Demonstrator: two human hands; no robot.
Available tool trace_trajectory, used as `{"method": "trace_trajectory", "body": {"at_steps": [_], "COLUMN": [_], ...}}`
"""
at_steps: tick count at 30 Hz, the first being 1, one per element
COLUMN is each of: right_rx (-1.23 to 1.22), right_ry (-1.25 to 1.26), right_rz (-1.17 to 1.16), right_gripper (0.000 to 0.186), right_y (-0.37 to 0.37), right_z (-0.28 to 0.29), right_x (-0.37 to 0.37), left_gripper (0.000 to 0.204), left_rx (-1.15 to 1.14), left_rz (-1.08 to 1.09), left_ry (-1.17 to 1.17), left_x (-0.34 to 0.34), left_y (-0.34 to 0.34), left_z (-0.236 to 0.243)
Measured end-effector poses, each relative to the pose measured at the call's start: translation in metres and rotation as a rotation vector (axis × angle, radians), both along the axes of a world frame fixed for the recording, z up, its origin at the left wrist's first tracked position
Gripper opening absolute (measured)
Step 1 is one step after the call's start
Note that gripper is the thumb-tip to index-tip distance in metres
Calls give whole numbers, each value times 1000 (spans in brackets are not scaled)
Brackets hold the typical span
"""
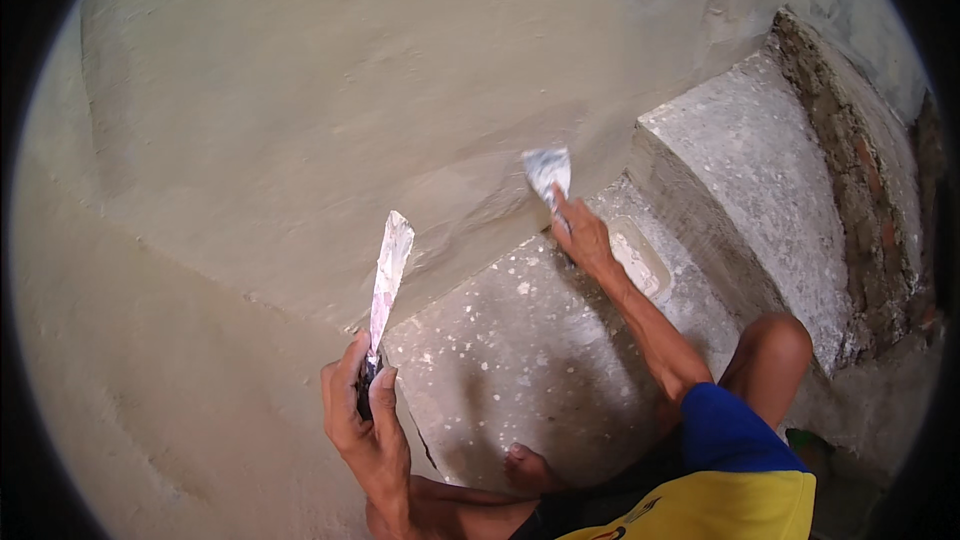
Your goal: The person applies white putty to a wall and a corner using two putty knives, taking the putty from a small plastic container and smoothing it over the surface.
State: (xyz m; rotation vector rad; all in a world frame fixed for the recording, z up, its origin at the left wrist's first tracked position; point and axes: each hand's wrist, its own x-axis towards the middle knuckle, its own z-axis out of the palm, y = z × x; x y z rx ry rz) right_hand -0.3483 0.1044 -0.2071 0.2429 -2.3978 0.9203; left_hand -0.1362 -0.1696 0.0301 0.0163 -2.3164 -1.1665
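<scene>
The putty knife [548,172] in the right hand [585,236] is up at the wall [300,90], just above where it meets the stair tread [480,360]; its blade is slightly blurred, and I cannot tell whether the edge touches. The fingers are clamped round the handle, one laid forward toward the blade, a good grip for pressing evenly. A low, steady blade angle should serve best, with long, overlapping strokes that feather out the streaky ridges [480,202] beside it. Lifting off gradually should avoid leaving a lip.

The left hand's [368,430] fingers are clamped on the dark handle of a second putty knife [391,265], its paste-smeared blade pointing up; keeping it close makes wiping and reloading quick. The plastic tub [662,278] sits on the tread beside the right forearm, so mind the elbow. Beyond it rises the next step [750,130].
</scene>
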Motion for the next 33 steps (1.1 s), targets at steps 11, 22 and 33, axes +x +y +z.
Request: {"method": "trace_trajectory", "body": {"at_steps": [11,22,33], "right_rx": [388,647,-68], "right_ry": [131,-65,-147], "right_rz": [-72,-219,-104], "right_gripper": [74,81,73], "right_y": [76,142,33], "right_z": [10,-22,29], "right_x": [-21,-46,-29], "left_gripper": [34,32,31], "left_rx": [-16,-79,-68], "left_rz": [22,-12,-56], "left_ry": [-52,-30,-6], "left_x": [-1,-11,-16], "left_y": [-1,15,22], "left_z": [-2,-2,-5]}}
